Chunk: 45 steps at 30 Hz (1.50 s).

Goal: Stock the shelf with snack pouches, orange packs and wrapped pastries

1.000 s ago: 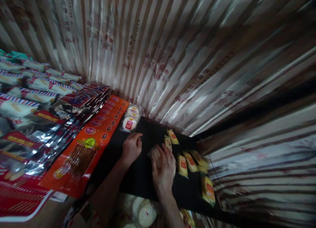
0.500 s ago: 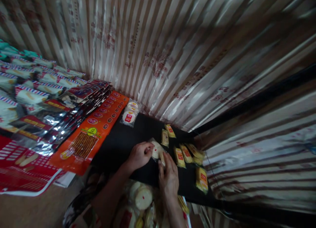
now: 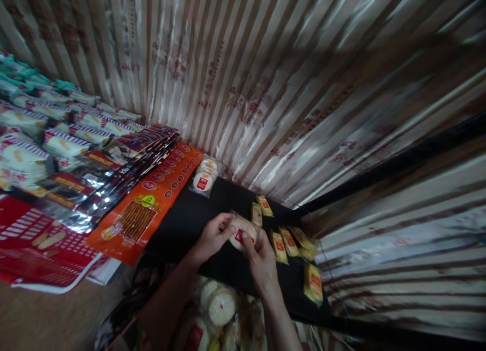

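Both hands on one round cake packet (image 3: 240, 233), low centre of frame.
Left hand (image 3: 210, 235) pinches its left edge and right hand (image 3: 261, 260) grips its lower right edge, so it sits right between them over the black shelf (image 3: 182, 224). Yellow packets (image 3: 279, 245) lie just to its right, and a stack of cakes (image 3: 203, 180) sits up-left.
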### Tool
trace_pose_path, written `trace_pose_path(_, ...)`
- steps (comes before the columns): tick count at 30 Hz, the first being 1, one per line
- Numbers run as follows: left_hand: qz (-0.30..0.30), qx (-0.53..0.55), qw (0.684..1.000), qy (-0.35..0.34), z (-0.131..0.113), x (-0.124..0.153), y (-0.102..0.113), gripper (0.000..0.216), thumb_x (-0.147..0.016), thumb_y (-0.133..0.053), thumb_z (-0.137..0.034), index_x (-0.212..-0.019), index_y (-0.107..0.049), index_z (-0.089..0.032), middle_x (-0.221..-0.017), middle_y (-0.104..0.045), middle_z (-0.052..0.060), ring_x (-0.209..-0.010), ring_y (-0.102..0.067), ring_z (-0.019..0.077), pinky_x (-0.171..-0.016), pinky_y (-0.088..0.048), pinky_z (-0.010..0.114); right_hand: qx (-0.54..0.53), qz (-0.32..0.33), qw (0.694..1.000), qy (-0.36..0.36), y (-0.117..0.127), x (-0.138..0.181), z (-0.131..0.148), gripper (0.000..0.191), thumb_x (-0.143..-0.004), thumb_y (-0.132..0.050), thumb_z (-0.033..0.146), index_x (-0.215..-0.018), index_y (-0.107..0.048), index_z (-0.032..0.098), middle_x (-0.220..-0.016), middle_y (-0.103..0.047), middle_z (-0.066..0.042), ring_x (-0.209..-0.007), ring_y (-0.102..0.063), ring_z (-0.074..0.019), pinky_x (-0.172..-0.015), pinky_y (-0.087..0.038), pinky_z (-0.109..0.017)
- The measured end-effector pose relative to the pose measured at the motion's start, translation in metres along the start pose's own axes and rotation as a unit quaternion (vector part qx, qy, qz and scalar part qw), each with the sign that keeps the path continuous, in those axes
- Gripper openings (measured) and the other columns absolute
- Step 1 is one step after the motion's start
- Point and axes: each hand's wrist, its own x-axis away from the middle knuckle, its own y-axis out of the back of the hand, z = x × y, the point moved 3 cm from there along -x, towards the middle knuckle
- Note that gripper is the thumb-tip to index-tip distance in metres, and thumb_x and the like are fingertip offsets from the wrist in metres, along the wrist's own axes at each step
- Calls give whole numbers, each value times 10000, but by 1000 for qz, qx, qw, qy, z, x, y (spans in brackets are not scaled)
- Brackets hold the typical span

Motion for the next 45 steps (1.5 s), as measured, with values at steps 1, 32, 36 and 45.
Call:
trace_pose_path(1,-14,30,999,6,0,-2,3,284,-710,-630,-289,-957,-586,-157,-887,-644,48,-800,-584,141,-700,-461,234,-26,4,1000,-17,-3,-3,0,459,-662,-685,460,-1025,-597,193,-971,-673,-39,-893,-615,-198,-831,-483,-340)
trace_pose_path(32,-221,-405,869,-180,-53,-43,88,425,-787,-450,-110,-1179,-566,-225,-1134,-581,51,-1068,-503,199,-965,-409,351,150,47,981,109,-102,-84,0,325,-760,-550,404,-984,-648,191,-904,-694,-58,-809,-623,-203,-756,-483,-345)
trace_pose_path(36,-303,-420,841,-156,-51,-44,92,417,-780,-475,-132,-1184,-553,-201,-1269,-473,96,-1193,-412,262,-1012,-364,432,28,23,999,37,-118,-93,-12,308,-710,-594,422,-875,-633,165,-771,-684,-32,-688,-615,-175,-653,-482,-294)
trace_pose_path(45,-306,-424,847,-92,-41,-53,85,304,-774,-460,-82,-974,-650,-211,-1053,-606,72,-1019,-528,234,-952,-427,410,74,9,997,31,-131,-102,-18,249,-727,-544,390,-851,-617,186,-740,-677,-23,-673,-620,-174,-631,-480,-285)
